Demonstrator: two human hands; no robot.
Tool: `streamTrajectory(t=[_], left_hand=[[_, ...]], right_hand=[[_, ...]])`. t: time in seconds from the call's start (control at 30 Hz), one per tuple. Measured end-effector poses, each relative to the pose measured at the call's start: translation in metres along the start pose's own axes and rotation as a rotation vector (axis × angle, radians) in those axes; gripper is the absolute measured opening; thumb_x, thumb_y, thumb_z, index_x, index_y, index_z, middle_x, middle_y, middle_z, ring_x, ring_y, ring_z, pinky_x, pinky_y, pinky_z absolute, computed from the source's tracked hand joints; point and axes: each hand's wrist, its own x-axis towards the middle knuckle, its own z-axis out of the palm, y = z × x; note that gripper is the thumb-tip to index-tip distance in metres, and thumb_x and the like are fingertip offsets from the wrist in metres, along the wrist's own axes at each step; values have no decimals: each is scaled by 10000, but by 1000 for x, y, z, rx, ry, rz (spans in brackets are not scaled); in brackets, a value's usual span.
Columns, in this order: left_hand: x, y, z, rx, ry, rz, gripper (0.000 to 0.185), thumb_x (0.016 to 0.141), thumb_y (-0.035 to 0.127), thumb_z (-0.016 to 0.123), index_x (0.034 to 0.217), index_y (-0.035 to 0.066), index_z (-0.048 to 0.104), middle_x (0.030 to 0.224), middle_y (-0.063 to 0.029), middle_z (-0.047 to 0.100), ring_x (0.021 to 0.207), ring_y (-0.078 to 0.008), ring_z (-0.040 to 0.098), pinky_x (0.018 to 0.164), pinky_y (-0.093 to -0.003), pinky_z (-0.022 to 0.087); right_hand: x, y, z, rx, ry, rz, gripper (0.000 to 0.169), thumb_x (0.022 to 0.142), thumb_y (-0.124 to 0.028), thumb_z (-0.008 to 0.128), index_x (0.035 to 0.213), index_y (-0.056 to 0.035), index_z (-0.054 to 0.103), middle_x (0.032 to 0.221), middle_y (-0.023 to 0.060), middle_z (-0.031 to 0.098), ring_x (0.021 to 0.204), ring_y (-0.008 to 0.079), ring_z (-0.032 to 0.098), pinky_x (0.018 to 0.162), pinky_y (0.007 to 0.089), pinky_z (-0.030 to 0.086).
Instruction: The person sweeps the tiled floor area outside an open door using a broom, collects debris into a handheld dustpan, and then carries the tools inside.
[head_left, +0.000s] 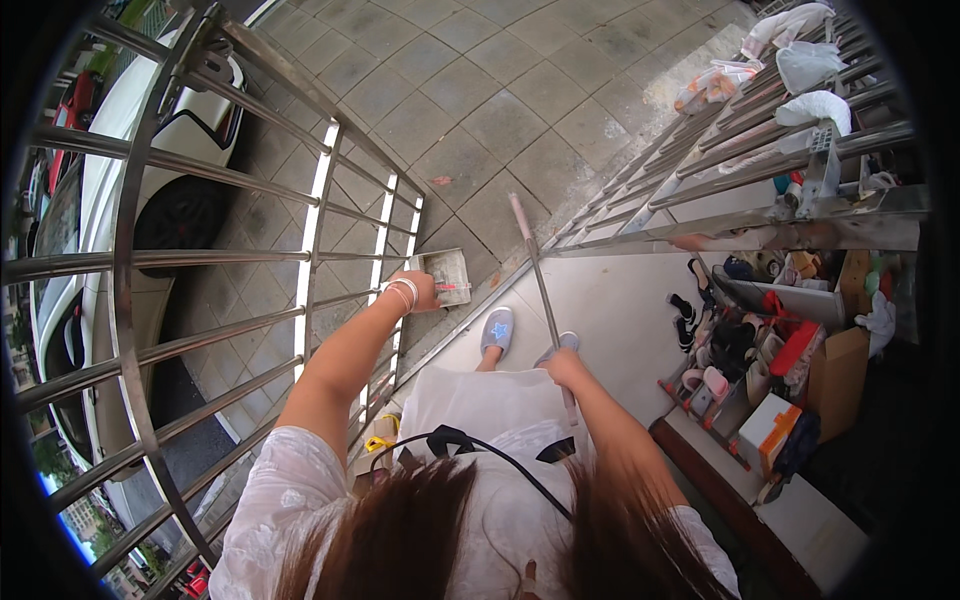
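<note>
My left hand (418, 291), with pale bands at the wrist, is beside a metal gate (304, 255) and overlaps the near edge of a grey dustpan (448, 271). A small red-and-clear item lies across the pan; whether my fingers grip the pan, its handle or the gate is hidden. My right hand (566, 370) is closed around a long metal pole (541, 289) with a pinkish upper end, which slants out over the doorway threshold. The pole's lower end reaches towards my white top.
A barred metal panel (652, 180) with plastic bags (720, 82) stands at the right. Below it are a shoe rack (701, 394), shoes and a cardboard box (836, 382). A white car (112, 217) is parked beyond the gate. My slippers (498, 330) rest on pale tiles.
</note>
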Motion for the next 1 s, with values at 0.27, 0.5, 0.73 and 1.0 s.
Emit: streamTrajectory(t=[0.27, 0.5, 0.73, 1.0], left_hand=[[-4, -19, 17, -18, -82, -40, 477, 776, 482, 567, 978, 63, 675, 1011, -148, 656, 947, -294, 627, 831, -391, 488], [-6, -27, 20, -10, -92, -56, 460, 776, 482, 572, 950, 72, 685, 993, -139, 662, 939, -292, 629, 817, -391, 493], [-20, -25, 19, 2, 5, -5, 441, 765, 471, 567, 908, 73, 693, 937, -134, 674, 890, -290, 643, 784, -392, 506], [-21, -27, 52, -88, 109, -33, 366, 670, 359, 646, 896, 79, 708, 919, -131, 677, 863, -282, 653, 738, -398, 512]], right_hand=[[-75, -36, -92, 473, 88, 279, 207, 753, -169, 593, 711, 17, 673, 726, 198, 647, 553, 253, 625, 533, 392, 490], [-41, -22, -64, 303, -37, 150, 268, 796, -166, 567, 626, 33, 627, 587, 179, 604, 519, 255, 613, 500, 385, 475], [-87, -17, -71, 586, 155, 303, 330, 849, -182, 522, 659, 81, 582, 543, 160, 565, 447, 248, 569, 436, 374, 439], [-23, -35, -48, 759, -94, 224, 291, 803, -127, 503, 534, -14, 503, 469, 84, 482, 371, 199, 463, 368, 352, 383]])
